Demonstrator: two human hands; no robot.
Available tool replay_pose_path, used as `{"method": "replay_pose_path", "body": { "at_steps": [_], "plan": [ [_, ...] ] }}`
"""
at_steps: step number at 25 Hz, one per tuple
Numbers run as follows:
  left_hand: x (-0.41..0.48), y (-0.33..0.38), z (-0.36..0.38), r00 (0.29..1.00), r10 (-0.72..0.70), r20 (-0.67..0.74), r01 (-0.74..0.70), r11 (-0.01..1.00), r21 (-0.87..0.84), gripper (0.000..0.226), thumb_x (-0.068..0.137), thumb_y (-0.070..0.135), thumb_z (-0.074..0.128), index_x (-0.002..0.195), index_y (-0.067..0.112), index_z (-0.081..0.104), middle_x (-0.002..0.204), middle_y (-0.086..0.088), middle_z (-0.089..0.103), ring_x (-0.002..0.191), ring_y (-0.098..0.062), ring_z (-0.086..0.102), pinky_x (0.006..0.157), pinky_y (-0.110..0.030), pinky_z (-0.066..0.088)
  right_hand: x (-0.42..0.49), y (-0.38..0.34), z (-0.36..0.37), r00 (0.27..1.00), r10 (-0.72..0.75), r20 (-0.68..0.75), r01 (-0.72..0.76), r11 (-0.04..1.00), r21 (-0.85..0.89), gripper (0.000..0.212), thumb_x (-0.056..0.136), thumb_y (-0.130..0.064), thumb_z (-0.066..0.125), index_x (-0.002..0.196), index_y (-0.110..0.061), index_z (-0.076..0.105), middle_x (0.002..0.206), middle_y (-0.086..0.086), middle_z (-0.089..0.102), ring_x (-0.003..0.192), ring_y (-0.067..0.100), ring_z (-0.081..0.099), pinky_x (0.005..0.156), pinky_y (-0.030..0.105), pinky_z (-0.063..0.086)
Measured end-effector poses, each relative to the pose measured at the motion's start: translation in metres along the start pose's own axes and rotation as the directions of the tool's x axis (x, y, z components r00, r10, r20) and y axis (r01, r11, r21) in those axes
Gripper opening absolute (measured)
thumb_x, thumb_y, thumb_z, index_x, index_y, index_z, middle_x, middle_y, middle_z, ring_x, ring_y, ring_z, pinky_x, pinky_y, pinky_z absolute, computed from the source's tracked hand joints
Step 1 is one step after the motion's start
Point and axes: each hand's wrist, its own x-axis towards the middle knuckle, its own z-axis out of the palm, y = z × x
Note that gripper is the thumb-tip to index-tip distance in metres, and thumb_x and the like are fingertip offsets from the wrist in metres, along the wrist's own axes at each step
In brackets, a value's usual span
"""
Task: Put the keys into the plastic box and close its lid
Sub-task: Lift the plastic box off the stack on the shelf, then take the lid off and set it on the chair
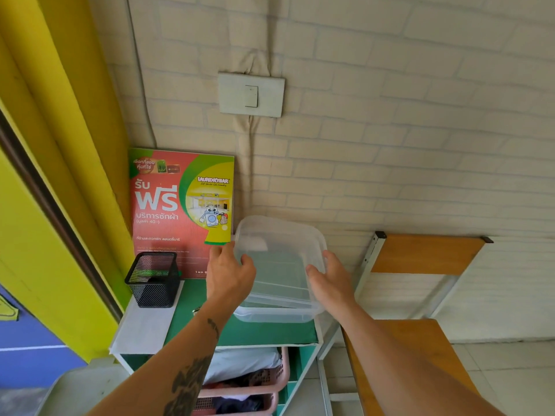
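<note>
A clear plastic box (271,316) stands on the green shelf top (240,331) near the wall. Its clear lid (279,250) is tilted up above it, far edge high, near edge resting on the box. My left hand (229,273) grips the lid's left edge, thumb on top. My right hand (329,282) holds the lid's right edge. A small metal glint, possibly the keys (196,309), peeks out on the shelf beside my left forearm and is mostly hidden.
A black mesh pen holder (153,280) stands on a white sheet (144,325) at the left. A red and green poster (180,205) leans on the brick-pattern wall. Pink baskets (258,385) fill the shelf below. A wooden chair (420,256) stands to the right.
</note>
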Motion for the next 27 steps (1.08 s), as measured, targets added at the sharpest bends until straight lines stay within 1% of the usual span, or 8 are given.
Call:
{"method": "replay_pose_path", "body": {
  "at_steps": [3,7,9,15,18,21,24,27],
  "plan": [
    [-0.01,0.012,0.005,0.995,0.057,-0.079,-0.066,0.991,-0.116,0.045,0.084,0.015,0.053,0.128,0.005,0.048,0.127,-0.013,0.047,0.112,-0.034,0.049,0.097,-0.047,0.043,-0.007,-0.003,-0.007,0.992,-0.097,-0.084,0.096,0.995,-0.015,0.061,0.097,-0.028,0.053,0.152,-0.019,0.027,0.156,0.002,0.033,0.14,0.022,0.034,0.106,0.031,0.029],
    [-0.029,0.037,0.029,0.991,0.129,-0.019,-0.131,0.977,-0.166,0.059,0.089,0.016,0.049,0.145,0.012,0.033,0.145,-0.011,0.043,0.13,-0.028,0.042,0.106,-0.038,0.035,-0.017,0.009,-0.045,0.955,-0.152,-0.255,0.155,0.988,-0.006,0.059,0.097,-0.022,0.053,0.151,-0.019,0.031,0.153,0.003,0.038,0.138,0.021,0.038,0.11,0.048,0.039],
    [-0.044,0.054,0.051,0.979,0.203,0.007,-0.2,0.968,-0.151,0.066,0.092,0.015,0.047,0.152,0.012,0.022,0.157,-0.009,0.031,0.142,-0.025,0.03,0.114,-0.033,0.025,-0.02,0.026,-0.073,0.939,-0.165,-0.303,0.167,0.986,-0.017,0.057,0.096,-0.021,0.054,0.15,-0.02,0.034,0.151,0.002,0.041,0.136,0.02,0.04,0.107,0.047,0.043],
    [-0.105,0.108,0.14,0.931,0.352,0.1,-0.345,0.935,-0.079,0.068,0.094,0.019,0.04,0.155,0.018,0.009,0.164,-0.002,0.013,0.148,-0.018,0.016,0.118,-0.03,0.015,-0.03,0.103,-0.16,0.901,-0.202,-0.384,0.164,0.978,-0.13,0.056,0.094,-0.015,0.053,0.147,-0.017,0.036,0.143,0.002,0.048,0.123,0.01,0.045,0.089,0.01,0.036],
    [-0.143,0.127,0.194,0.926,0.322,0.195,-0.327,0.945,-0.011,0.069,0.094,0.021,0.038,0.155,0.019,0.007,0.164,-0.003,0.011,0.147,-0.02,0.016,0.119,-0.032,0.016,-0.034,0.157,-0.202,0.924,-0.137,-0.356,0.082,0.983,-0.165,0.058,0.094,-0.015,0.051,0.149,-0.012,0.033,0.15,0.007,0.04,0.133,0.02,0.042,0.104,0.031,0.043],
    [-0.176,0.141,0.252,0.915,0.218,0.34,-0.267,0.958,0.106,0.069,0.091,0.021,0.038,0.152,0.016,0.009,0.159,-0.007,0.018,0.141,-0.029,0.026,0.116,-0.046,0.03,-0.032,0.218,-0.237,0.947,-0.062,-0.316,-0.01,0.975,-0.22,0.057,0.094,-0.015,0.048,0.148,-0.007,0.033,0.152,0.01,0.037,0.135,0.025,0.04,0.107,0.041,0.041],
    [-0.191,0.15,0.299,0.892,0.091,0.443,-0.224,0.94,0.258,0.062,0.086,0.017,0.042,0.145,0.012,0.021,0.144,-0.009,0.036,0.124,-0.031,0.04,0.105,-0.048,0.042,-0.025,0.27,-0.258,0.974,-0.016,-0.224,-0.041,0.968,-0.248,0.055,0.088,-0.01,0.045,0.143,-0.009,0.037,0.139,0.01,0.045,0.117,0.028,0.052,0.088,0.041,0.05],
    [-0.194,0.144,0.334,0.863,-0.013,0.504,-0.204,0.905,0.372,0.057,0.081,0.013,0.044,0.137,0.011,0.031,0.131,-0.007,0.045,0.114,-0.029,0.044,0.098,-0.044,0.046,-0.016,0.312,-0.26,0.986,0.032,-0.162,-0.076,0.959,-0.274,0.061,0.084,-0.008,0.047,0.143,-0.019,0.036,0.124,0.0,0.046,0.094,0.019,0.053,0.066,0.027,0.046]
  ]
}}
